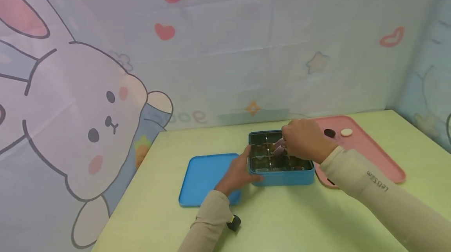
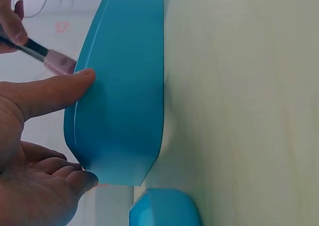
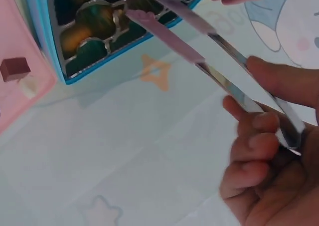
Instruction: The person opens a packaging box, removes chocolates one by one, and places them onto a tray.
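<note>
My right hand (image 1: 304,138) grips metal tongs (image 3: 234,54) with pink tips, thumb on one arm and curled fingers on the other. The tips reach down into a blue box (image 1: 283,178) whose inside is a dark divider (image 3: 89,21) with several compartments. In the right wrist view the tips stand apart, and nothing shows between them. My left hand (image 1: 239,171) holds the box at its left side. Its thumb (image 2: 60,91) presses the wall near the rim, while the other fingers lie round the corner.
Left of the box lies a flat blue lid (image 1: 202,181), partly under my left forearm. A pink tray (image 1: 380,158) stands to the right, bearing a dark oval piece (image 1: 329,133), a white oval piece (image 1: 347,132) and a brown block (image 3: 15,69). A printed cloth backdrop (image 1: 225,67) rises behind the table.
</note>
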`<move>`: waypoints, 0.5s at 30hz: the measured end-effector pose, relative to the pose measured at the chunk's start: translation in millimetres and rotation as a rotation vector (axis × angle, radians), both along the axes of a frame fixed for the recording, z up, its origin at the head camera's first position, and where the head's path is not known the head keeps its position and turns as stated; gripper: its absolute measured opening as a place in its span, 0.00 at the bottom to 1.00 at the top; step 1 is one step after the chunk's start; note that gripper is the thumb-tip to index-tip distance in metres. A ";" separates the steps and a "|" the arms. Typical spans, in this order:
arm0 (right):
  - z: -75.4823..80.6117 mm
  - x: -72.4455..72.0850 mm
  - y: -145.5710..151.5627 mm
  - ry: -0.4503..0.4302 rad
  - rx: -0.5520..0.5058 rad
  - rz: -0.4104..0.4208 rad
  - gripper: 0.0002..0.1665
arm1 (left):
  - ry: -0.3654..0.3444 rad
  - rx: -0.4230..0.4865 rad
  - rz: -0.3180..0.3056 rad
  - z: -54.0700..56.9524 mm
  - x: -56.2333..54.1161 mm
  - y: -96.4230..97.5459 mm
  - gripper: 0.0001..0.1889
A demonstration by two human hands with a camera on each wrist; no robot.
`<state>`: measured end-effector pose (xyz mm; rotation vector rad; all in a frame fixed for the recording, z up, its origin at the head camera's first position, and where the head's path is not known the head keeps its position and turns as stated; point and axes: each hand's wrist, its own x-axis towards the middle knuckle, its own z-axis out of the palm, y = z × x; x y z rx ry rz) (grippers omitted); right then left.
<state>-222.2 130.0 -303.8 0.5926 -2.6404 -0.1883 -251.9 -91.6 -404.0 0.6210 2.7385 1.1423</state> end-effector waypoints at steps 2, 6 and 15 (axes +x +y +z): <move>1.4 -1.2 -2.4 -0.034 -0.016 -0.024 0.15 | -0.001 -0.008 -0.001 -0.2 -0.4 -0.5 0.58; 2.1 -6.7 -14.3 -0.132 -0.026 -0.086 0.18 | 0.001 -0.016 -0.005 -1.2 -0.4 -1.2 0.57; 1.8 -20.8 -10.6 -0.359 -0.202 -0.146 0.14 | 0.001 -0.014 -0.018 0.6 1.3 -1.9 0.57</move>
